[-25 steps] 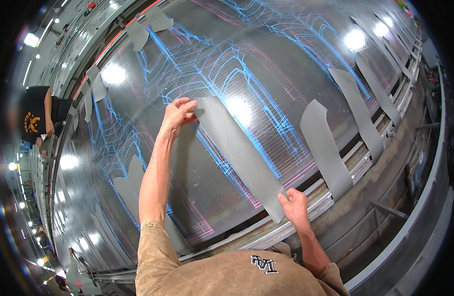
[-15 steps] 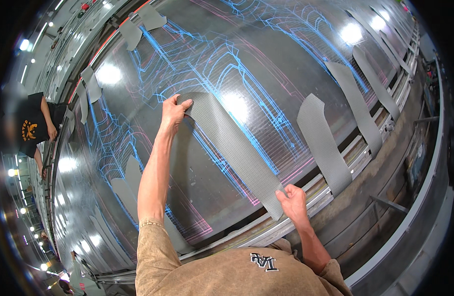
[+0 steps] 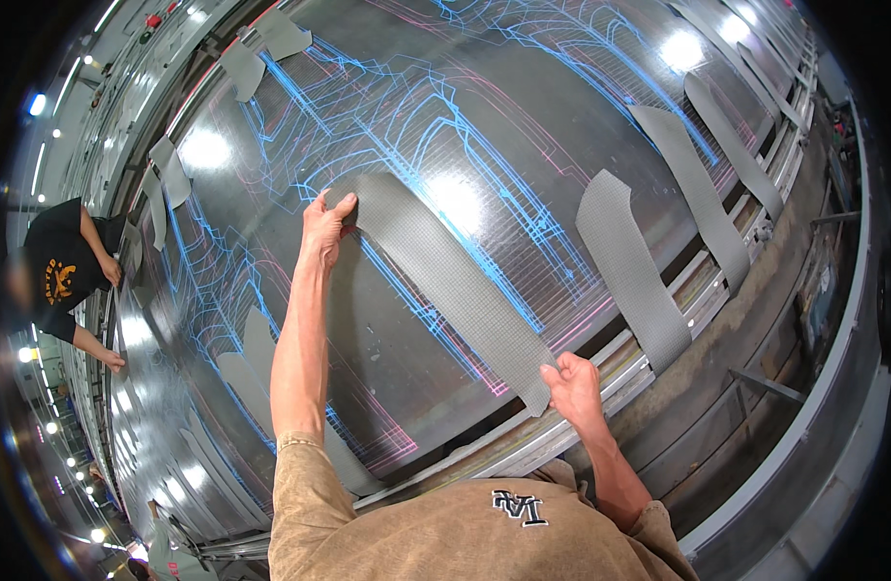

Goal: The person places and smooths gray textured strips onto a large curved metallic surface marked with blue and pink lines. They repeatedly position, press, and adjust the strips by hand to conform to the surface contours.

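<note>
Between my hands stretches a long grey fabric piece (image 3: 445,281) with a fine grid texture, raised over the dark table (image 3: 542,107). My left hand (image 3: 324,223) pinches its far left corner between thumb and fingers. My right hand (image 3: 573,387) grips the near right edge, close to the table's metal rail. Blue and pink outlines (image 3: 503,194) are printed or projected on the tabletop beneath and around the piece. The underside of the fabric and part of the outlines below it are hidden.
A similar grey strip (image 3: 629,271) lies to the right, its end over the rail (image 3: 523,441). Several more strips (image 3: 692,184) line that edge. Small grey pieces (image 3: 283,39) sit at the far edge. Across the table, a person in a black shirt (image 3: 63,261) reaches toward it.
My left hand has shifted slightly left with the fabric's far corner. My right hand has moved a little up and right. Across the table, the person has leaned closer to it.
</note>
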